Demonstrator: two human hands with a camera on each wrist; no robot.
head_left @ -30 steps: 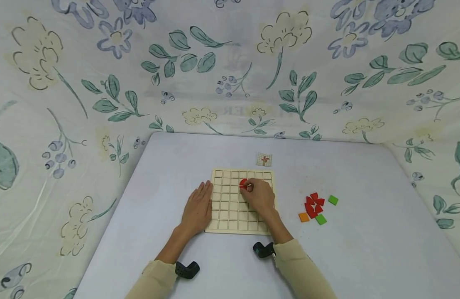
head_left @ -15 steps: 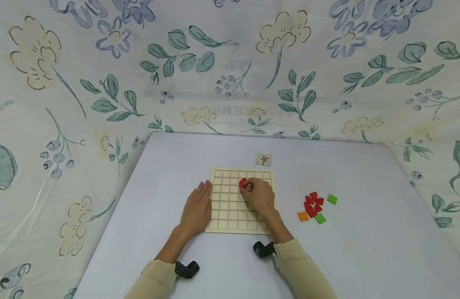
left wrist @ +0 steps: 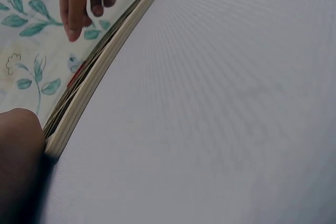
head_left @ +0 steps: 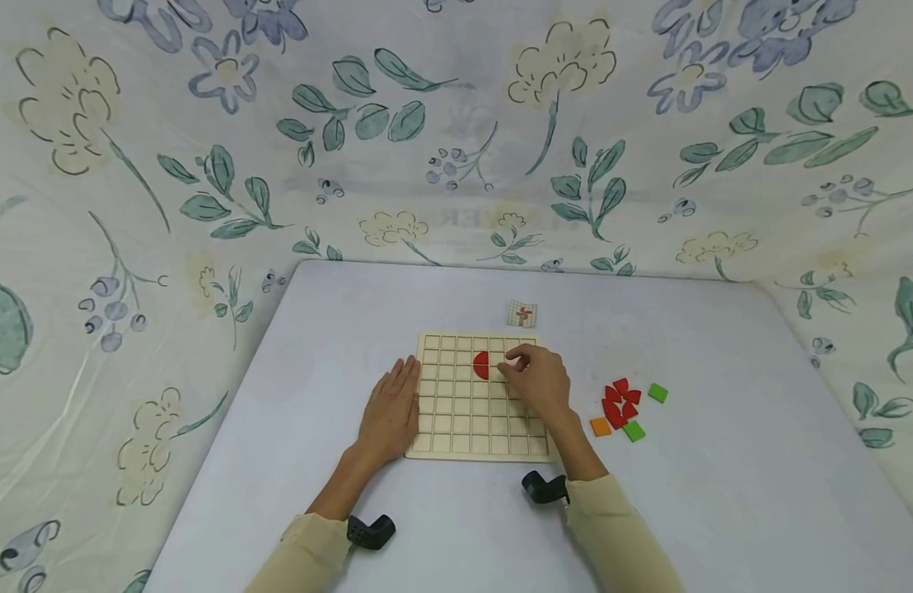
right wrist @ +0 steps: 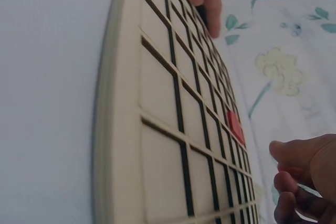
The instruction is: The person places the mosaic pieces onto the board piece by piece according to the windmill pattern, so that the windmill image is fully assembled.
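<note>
- Board [head_left: 456,412], mid-frame: L hand [head_left: 391,409] flat, fingers straight, at its left edge; should stop slips.
- R hand [head_left: 541,380] above, loosely bent, nothing seen held.
- Red pcs [head_left: 481,371] in board's upper half: best press flush b4 adding from red pile [head_left: 612,395], right of centre.

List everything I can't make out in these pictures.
Head view: the card's fine print, too small.
Head view: some board cells, hidden by the right hand.
Left wrist view: most of the left hand, cut off by the left edge.
</note>
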